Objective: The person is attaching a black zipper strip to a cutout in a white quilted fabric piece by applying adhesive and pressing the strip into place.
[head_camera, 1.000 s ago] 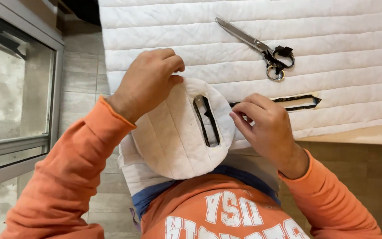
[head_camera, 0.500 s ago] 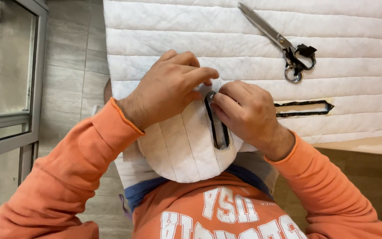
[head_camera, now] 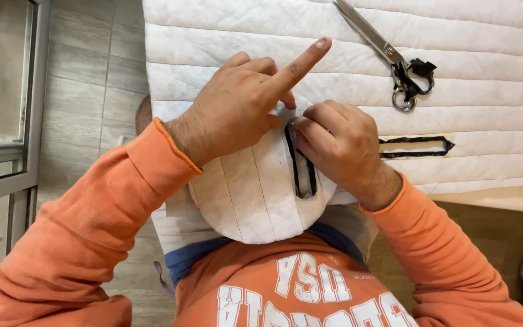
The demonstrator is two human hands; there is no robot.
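head view looks down on a rounded white quilted piece (head_camera: 246, 197) held over the person's lap, against the near edge of the tabletop (head_camera: 491, 197). it has a narrow slot edged in black trim (head_camera: 301, 163). the left hand (head_camera: 243, 112) lies across the upper part of the piece, index finger stretched out straight and pointing away, the other fingers curled with the thumb side pressing near the top of the slot. its grip looks closed down on the fabric, though the contact itself is hidden. the right hand (head_camera: 340, 145) has its fingertips drawn together, pinching at the top end of the trim.

the likely trouble sits at that pinch. the trim is thin and the quilted fabric is soft and curved, so a pull from the right hand could drag the edge out of line or pucker the slot if the left hand's hold slackens. the piece also overhangs the lap with nothing firm under it, so it could slide or fold.

scissors (head_camera: 394, 57) lie on the large quilted sheet (head_camera: 213, 54) well apart from both hands, and a second black-edged slot (head_camera: 416, 147) shows in the sheet just beside the right hand.
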